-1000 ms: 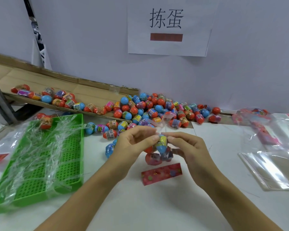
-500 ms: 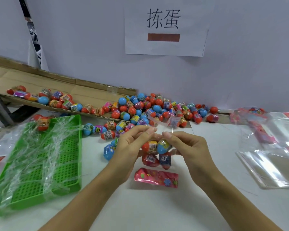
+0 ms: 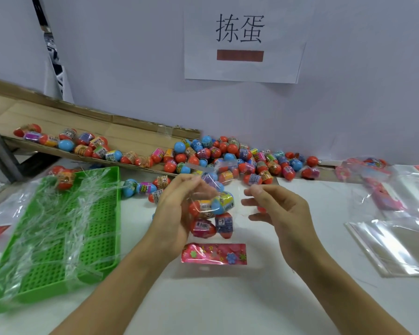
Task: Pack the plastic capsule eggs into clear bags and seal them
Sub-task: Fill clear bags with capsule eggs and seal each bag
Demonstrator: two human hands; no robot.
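1. Plain pale grey-blue wall (image 3: 131,68) behind the work surface
2. White paper sheet (image 3: 242,44) with black characters and a brown bar, stuck on that wall
3. Smooth white tabletop (image 3: 228,298), evenly lit

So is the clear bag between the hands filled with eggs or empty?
Filled: the clear plastic bag holds at least four capsule eggs, stacked above its pink printed header card.

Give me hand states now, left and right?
Left hand: grips the filled clear bag of capsule eggs, fingers curled round it.
Right hand: apart from the bag, fingers loosely curled, holding nothing visible; open.
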